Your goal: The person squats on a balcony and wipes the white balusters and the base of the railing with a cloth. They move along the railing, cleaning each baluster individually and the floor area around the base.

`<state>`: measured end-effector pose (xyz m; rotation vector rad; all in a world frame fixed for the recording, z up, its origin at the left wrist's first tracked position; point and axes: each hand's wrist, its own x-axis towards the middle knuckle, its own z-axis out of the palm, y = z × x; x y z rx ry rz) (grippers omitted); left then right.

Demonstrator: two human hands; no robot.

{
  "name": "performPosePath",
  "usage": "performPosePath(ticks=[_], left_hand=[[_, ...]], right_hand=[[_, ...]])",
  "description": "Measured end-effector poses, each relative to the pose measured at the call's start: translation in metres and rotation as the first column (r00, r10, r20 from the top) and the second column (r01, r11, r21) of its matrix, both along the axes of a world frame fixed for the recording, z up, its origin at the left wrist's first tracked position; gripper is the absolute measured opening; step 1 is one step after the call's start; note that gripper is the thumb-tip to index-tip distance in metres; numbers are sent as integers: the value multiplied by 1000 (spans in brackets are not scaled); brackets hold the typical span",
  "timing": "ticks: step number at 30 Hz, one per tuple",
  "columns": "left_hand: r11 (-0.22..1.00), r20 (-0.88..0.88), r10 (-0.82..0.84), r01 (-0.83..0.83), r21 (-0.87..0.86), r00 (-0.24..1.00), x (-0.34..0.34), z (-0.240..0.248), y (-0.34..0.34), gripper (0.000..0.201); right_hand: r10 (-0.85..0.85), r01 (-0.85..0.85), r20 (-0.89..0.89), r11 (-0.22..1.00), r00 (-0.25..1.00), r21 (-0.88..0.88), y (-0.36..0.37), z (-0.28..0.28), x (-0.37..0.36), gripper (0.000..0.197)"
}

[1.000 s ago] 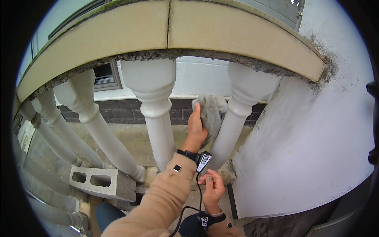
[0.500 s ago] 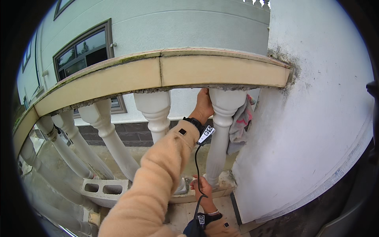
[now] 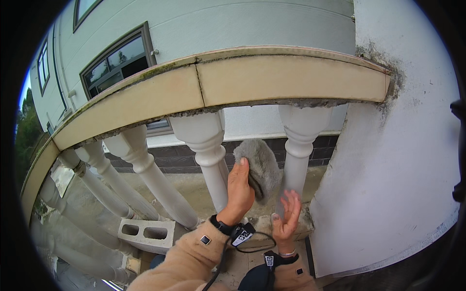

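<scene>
the left hand grips a gray cloth between 2 white balusters; the right hand, empty and splayed, is near one. a loosened grip could drop the cloth between them.

- Pretty sure this is outdoors at a building, a balcony or terrace kinda spot, can't tell which
- Biggest giveaway: a tile-faced railing sitting on chunky white balusters
- There's a pale building right across, with framed windows and a dark brick base
- Some greenery far left
- Stained white wall meets the railing's right end
</scene>
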<state>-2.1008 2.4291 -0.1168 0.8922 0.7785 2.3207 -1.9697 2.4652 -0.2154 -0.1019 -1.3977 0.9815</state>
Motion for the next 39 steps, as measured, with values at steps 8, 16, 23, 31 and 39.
performPosePath(ticks=[8,16,23,31,39], left_hand=[[787,-948,-274,-529,-316,159,-10,36,-81,50],[642,-787,418,-761,-96,453,-42,12,-140,65],[678,-811,403,-733,-46,423,-67,-7,-80,72],[488,-844,411,-865,-116,344,-73,-41,-74,56],[554,-867,444,-830,67,226,-85,-38,-69,81]], right_hand=[[400,-404,-113,788,910,-465,56,41,-98,27],[531,-649,-387,692,754,-316,100,206,-241,31],[289,-276,-162,956,943,97,88,218,-263,30],[-103,214,-251,855,963,473,93,219,-272,30],[538,-633,-334,684,774,-363,56,203,-198,15]])
